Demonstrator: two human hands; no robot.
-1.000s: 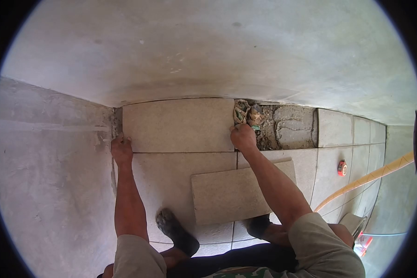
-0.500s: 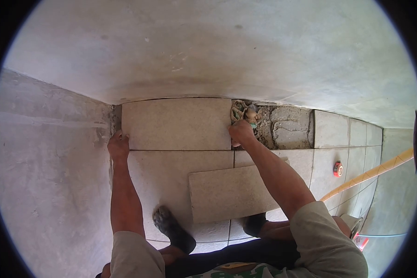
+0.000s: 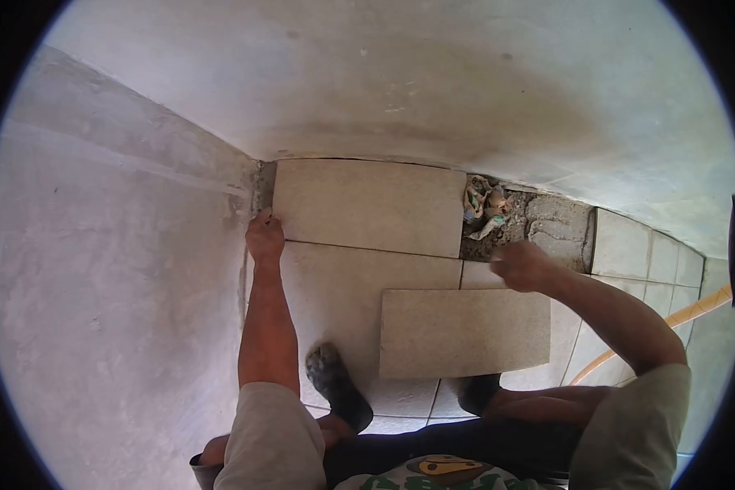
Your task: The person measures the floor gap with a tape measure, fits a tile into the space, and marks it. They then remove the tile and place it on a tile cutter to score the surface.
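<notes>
A beige floor tile (image 3: 367, 206) lies along the far wall, beside the bare strip of mortar. At its left edge my left hand (image 3: 265, 238) is closed, the fingers curled against the tile's lower corner. My right hand (image 3: 521, 265) hovers to the right of that tile, apart from it, over the near edge of the bare strip. Its fingers are curled in; whether anything is inside them is hidden. Crumpled paper (image 3: 485, 208) sits in the strip against the tile's right end. Nearer me, a loose cut tile (image 3: 465, 333) rests on the laid tiles.
Rough mortar (image 3: 557, 224) fills the strip right of the paper, up to laid tiles (image 3: 621, 243). Grey walls close in at the left (image 3: 114, 286) and far side (image 3: 433, 90). My foot (image 3: 335, 384) stands by the loose tile. A yellow hose (image 3: 698, 306) curves at right.
My right hand has left the tile's right end and moved right and toward me. My left hand stays at the left edge. The view has shifted; the tape measure at right no longer shows.
</notes>
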